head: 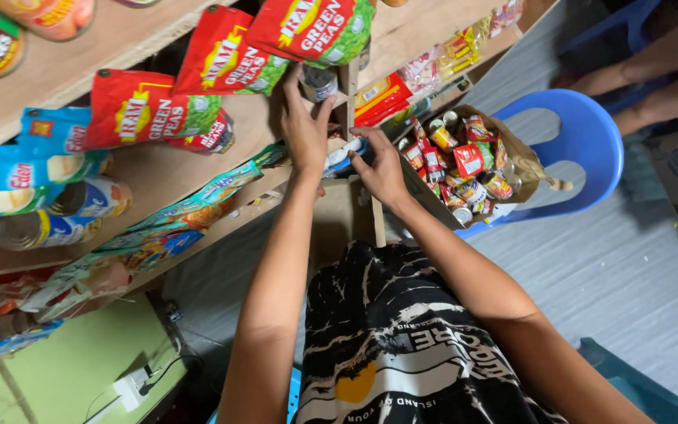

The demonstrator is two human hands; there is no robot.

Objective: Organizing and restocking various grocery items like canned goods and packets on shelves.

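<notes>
Left hand [305,129] reaches up with fingers spread, fingertips closing round a small round tin can [319,82] at the front edge of the upper wooden shelf [158,169] — the grasp looks partial, more a pinch on the can's lower rim than a full wrap. Right hand [382,169] sits lower, at the shelf's upright post [348,90], fingers curled onto a small pale and blue object [347,153] on the edge; whether it is truly gripped or only touched cannot be told. Red-and-green plastic pea packets [154,110] hang along the shelf above and to the left of the can, one directly over it. Larger labelled tins [49,228] lie on their sides on the shelf below, toward its left end, with flat snack packets [190,208] beside them. Just right of the post, an open brown cardboard box [523,161] crammed with small red-labelled cans [464,161] rests tilted on a blue plastic chair [590,137]. Risks, as judged: the fingertip hold on the can could slip and drop it toward the lower shelf or floor — the hanging packet crowds the hand. The tilted box looks liable to slide if the right forearm nudges it.
</notes>
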